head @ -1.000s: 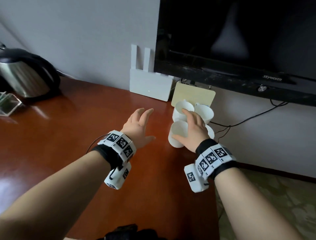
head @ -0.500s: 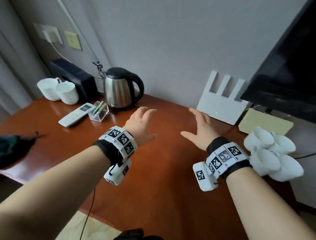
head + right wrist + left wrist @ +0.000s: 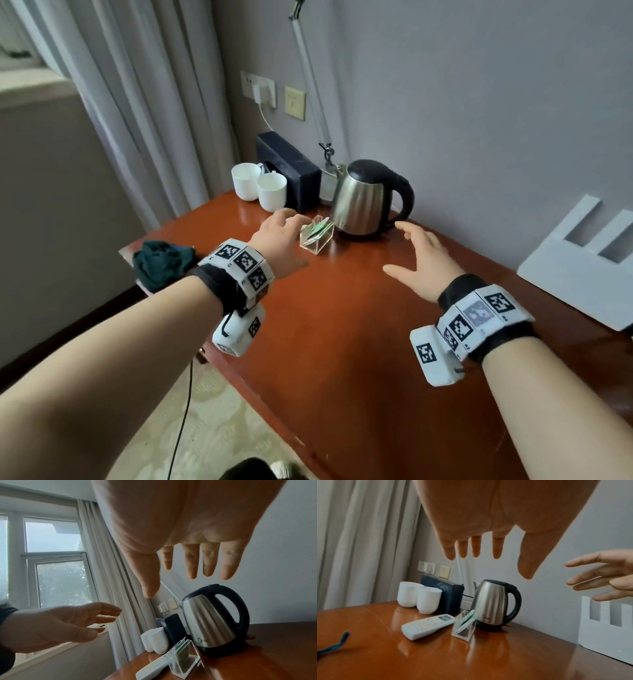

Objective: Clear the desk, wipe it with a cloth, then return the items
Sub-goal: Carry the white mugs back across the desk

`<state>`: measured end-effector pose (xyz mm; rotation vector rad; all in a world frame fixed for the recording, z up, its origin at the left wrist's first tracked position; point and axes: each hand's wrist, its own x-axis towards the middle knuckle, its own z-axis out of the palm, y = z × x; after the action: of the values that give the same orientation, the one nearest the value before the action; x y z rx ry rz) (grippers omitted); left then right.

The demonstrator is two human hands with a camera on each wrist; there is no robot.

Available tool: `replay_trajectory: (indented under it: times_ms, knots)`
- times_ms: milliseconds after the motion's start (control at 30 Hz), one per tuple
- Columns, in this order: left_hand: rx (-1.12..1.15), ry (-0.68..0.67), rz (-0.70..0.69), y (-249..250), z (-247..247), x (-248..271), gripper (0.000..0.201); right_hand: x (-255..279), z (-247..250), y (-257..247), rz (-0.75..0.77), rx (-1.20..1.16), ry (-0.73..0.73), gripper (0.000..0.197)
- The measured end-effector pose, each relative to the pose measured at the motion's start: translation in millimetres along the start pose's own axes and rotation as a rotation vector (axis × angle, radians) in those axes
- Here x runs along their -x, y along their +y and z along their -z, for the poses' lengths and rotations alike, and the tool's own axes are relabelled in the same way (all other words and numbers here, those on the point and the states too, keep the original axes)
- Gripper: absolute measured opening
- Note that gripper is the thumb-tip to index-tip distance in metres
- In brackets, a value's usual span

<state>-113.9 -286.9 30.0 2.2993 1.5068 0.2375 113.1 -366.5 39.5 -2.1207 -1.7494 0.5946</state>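
Note:
On the brown desk (image 3: 346, 325) a steel kettle (image 3: 368, 200) with a black handle stands by the wall. A clear acrylic holder (image 3: 317, 236) with green sachets sits in front of it, and a white remote (image 3: 428, 626) lies to its left. Two white cups (image 3: 260, 185) and a black box (image 3: 291, 168) stand in the far corner. A dark green cloth (image 3: 161, 262) lies at the desk's left end. My left hand (image 3: 279, 236) hovers open over the remote, beside the holder. My right hand (image 3: 418, 257) hovers open just right of the kettle. Neither holds anything.
A white router (image 3: 582, 260) leans on the wall at the right. A lamp arm (image 3: 310, 78) rises behind the kettle, near wall sockets (image 3: 258, 89). Curtains (image 3: 137, 102) hang left of the desk. A black cable (image 3: 181, 421) hangs over the front edge.
My view has swung left from the cups by the TV to the kettle corner. My right hand let go of those cups, and both hands moved to the kettle and holder.

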Motion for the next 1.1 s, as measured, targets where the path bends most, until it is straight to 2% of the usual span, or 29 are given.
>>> replay_trajectory:
  times_ms: [133, 233, 433, 567, 700, 867, 1000, 1100]
  knots:
    - [0.01, 0.011, 0.074, -40, 16, -16, 0.073, -27, -16, -25, 0.024, -0.012, -0.064, 0.072]
    - [0.013, 0.056, 0.134, -78, 31, -48, 0.073, -65, -30, -51, 0.04, -0.031, -0.083, 0.074]
    - [-0.032, 0.036, 0.143, -172, 53, -153, 0.072, -175, -75, -108, 0.014, -0.084, -0.077, 0.074]
    - [-0.073, -0.057, 0.102, -219, 63, -227, 0.079, -248, -106, -151, -0.042, -0.051, -0.146, 0.072]
    - [-0.14, -0.193, 0.058, -239, 63, -284, 0.087, -301, -125, -177, -0.109, 0.115, -0.139, 0.067]
    - [-0.17, -0.361, -0.018, -240, 56, -321, 0.086, -337, -142, -191, -0.223, 0.263, -0.163, 0.067]
    - [-0.228, -0.357, -0.073, -240, 51, -331, 0.073, -347, -158, -192, -0.251, 0.221, -0.22, 0.075]
    - [-0.235, -0.358, -0.089, -245, 47, -330, 0.072, -352, -170, -192, -0.253, 0.232, -0.191, 0.087]
